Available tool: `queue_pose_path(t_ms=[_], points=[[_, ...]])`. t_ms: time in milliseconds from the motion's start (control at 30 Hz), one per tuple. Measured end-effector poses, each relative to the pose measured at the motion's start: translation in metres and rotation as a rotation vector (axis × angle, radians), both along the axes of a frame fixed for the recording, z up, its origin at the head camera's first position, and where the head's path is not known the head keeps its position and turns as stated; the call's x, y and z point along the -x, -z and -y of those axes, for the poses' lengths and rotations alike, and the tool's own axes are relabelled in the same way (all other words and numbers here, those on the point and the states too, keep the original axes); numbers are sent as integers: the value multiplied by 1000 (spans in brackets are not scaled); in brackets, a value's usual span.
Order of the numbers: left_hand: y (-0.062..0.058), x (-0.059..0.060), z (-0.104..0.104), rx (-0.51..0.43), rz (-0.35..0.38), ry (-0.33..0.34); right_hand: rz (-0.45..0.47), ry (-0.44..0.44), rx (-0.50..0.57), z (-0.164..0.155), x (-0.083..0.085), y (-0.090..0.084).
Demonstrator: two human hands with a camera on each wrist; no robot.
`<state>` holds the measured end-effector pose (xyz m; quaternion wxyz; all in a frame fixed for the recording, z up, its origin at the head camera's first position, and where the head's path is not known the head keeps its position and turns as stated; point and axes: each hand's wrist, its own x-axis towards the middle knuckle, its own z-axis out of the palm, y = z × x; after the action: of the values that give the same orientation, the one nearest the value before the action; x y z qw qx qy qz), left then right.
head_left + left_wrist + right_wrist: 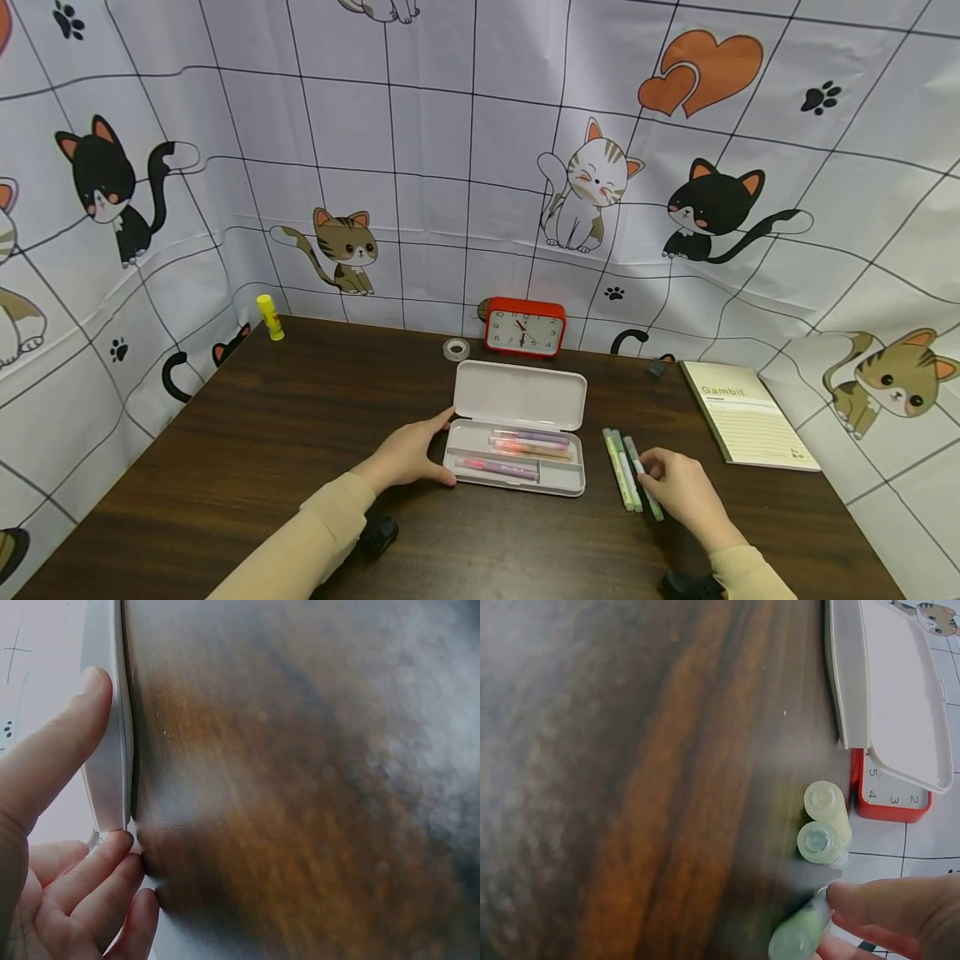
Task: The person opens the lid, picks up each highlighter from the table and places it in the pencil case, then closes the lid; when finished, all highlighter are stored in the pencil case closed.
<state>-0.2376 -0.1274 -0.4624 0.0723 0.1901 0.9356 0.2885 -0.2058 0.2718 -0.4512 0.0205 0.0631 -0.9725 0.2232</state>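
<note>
Looking down from the head view, we see a dark wood-grain table [285, 433] boxed in on three sides by a white gridded cloth backdrop [420, 150] printed with cartoon cats, paw prints and orange hearts. Along the back edge we note a yellow glue stick [270, 317], a roll of clear tape [456, 349], a red alarm clock [525, 327], and at right a cream notebook [750, 414]. Center table, a white pencil case [519, 427] lies open, lid tipped back, with pink and purple markers [525, 450] in its tray. Our left hand [408, 454] rests at the case's left end, fingers fairly straight, thumb and fingertips touching the shell; the left wrist view confirms thumb on one edge, fingers [112, 862] against the lower edge, not curled round it. Just right of the case, three green markers [622, 467] lie side by side on the wood. Our right hand [686, 492] sits on them, fingertips pinching the rightmost marker [643, 479]; the right wrist view shows fingers [885, 904] clamped on that marker [799, 934], the other two [823, 825] lying free beside it.
</note>
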Motion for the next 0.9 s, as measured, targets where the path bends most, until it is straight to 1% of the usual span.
queue_pose_path(t_ms=[200,600,733,900], points=[[0,0,1,-4,5,-2,32,46,-9,-2,0,1],[-1,-1,1,-12,3,8,37,105,-34,-2,-3,-1],[-1,-1,0,-10,4,5,26,105,-34,-2,-4,-2],[0,0,1,-10,0,1,-11,92,-32,-1,-5,-3]])
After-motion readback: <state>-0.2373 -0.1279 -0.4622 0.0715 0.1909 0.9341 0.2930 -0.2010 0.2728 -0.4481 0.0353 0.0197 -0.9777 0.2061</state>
